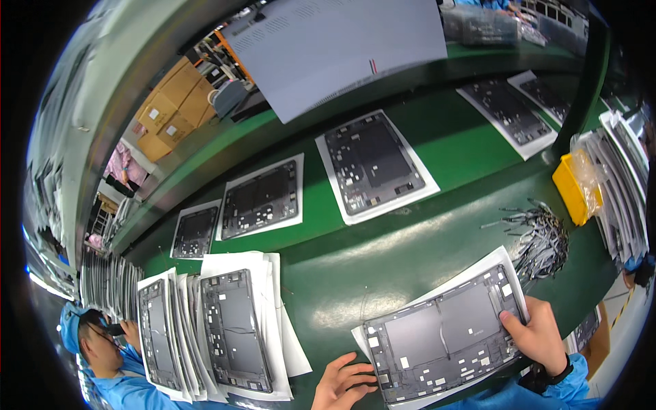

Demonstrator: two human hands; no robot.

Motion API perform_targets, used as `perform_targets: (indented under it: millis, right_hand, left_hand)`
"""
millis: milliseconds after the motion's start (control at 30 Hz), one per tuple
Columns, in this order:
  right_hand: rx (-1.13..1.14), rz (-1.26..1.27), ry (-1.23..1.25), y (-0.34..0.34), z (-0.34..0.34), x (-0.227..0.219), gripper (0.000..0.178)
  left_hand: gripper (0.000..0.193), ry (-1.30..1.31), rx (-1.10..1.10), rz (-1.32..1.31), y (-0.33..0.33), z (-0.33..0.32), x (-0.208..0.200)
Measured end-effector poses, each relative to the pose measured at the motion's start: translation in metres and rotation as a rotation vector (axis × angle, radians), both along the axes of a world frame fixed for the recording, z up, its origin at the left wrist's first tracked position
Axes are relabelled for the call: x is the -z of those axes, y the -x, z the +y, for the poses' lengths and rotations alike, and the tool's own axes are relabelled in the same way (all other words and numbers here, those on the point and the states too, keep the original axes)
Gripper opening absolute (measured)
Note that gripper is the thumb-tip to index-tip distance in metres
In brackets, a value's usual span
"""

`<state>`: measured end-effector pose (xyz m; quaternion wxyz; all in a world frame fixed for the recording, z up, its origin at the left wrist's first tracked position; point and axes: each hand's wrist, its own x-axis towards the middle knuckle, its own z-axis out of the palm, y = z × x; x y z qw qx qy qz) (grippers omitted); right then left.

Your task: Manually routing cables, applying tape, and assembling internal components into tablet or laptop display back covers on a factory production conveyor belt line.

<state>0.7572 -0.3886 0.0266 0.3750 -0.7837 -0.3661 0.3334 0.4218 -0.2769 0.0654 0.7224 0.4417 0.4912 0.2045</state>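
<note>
A dark tablet back housing point(417, 335) lies on a white sheet point(502, 263) at the near edge of the green bench, tilted up slightly to the right. Small white labels dot its inner side, and a thin grey cable strip point(443, 328) crosses its middle. My right hand point(540, 335) grips the housing's right edge with the sheet, thumb on top and the other fingers hidden beneath. Beside the left edge is my left hand point(344, 384), its fingers apart and their tips at the rim; whether they touch it I cannot tell.
Stacked housings between white sheets point(236, 328) stand at left. A loose pile of thin cables point(540, 242) and a yellow bin point(574, 191) lie at right, near more stacked sheets point(622, 184). Several housings point(372, 160) rest on the green conveyor beyond. A co-worker point(102, 348) sits at far left.
</note>
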Motion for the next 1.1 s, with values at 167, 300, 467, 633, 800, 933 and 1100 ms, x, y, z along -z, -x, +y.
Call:
perform_targets:
  millis: [167, 300, 467, 633, 800, 933, 1100]
  right_hand:
    - [0.005, 0.284, -0.171, -0.067, 0.032, -0.005, 0.027]
    - [-0.026, 0.149, -0.372, -0.144, 0.107, -0.035, 0.03]
    - [0.043, 0.202, -0.43, -0.238, 0.184, -0.046, 0.032]
    - [0.101, 0.082, -0.389, -0.29, 0.244, -0.021, 0.027]
    - [0.177, 0.101, -0.283, -0.315, 0.239, -0.008, 0.027]
    - [0.133, 0.123, -0.306, -0.335, 0.248, 0.008, 0.033]
    - [0.112, 0.1, -0.287, -0.339, 0.264, 0.014, 0.031]
  left_hand:
    - [0.019, -0.145, -0.06, -0.066, -0.031, 0.065, 0.013]
    - [0.017, -0.723, -0.042, 0.218, -0.069, 0.158, 0.022]
    - [0.028, -1.077, -0.095, 0.743, -0.131, 0.229, 0.041]
    - [0.05, -0.833, -0.025, 0.887, -0.144, 0.304, 0.062]
    - [0.052, -0.75, 0.075, 0.984, -0.175, 0.307, 0.042]
    - [0.052, -0.705, 0.146, 1.017, -0.171, 0.313, 0.033]
    - [0.024, -0.425, 0.008, 0.563, -0.166, 0.308, 0.028]
